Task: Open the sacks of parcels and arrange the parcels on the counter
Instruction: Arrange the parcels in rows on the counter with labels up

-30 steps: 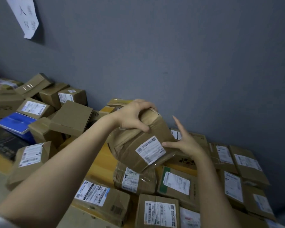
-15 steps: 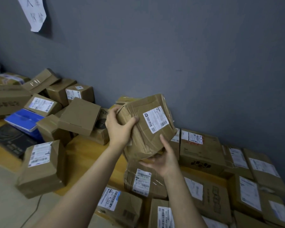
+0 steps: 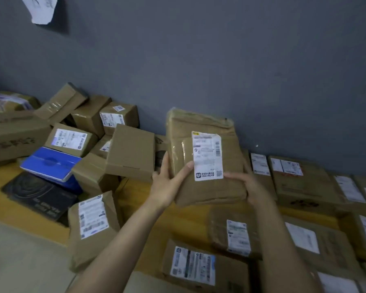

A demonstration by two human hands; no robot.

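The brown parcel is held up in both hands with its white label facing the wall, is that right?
Not quite. The left hand and right hand do hold the brown parcel up, but its white label faces the person, not the wall. The head view shows it.

Taped brown parcel [image 3: 207, 157] upright between both hands [image 3: 167, 187] above crowded counter [image 3: 6, 206].

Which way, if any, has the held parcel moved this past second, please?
Yes: the parcel rose and turned upright, its top now above the plain box.
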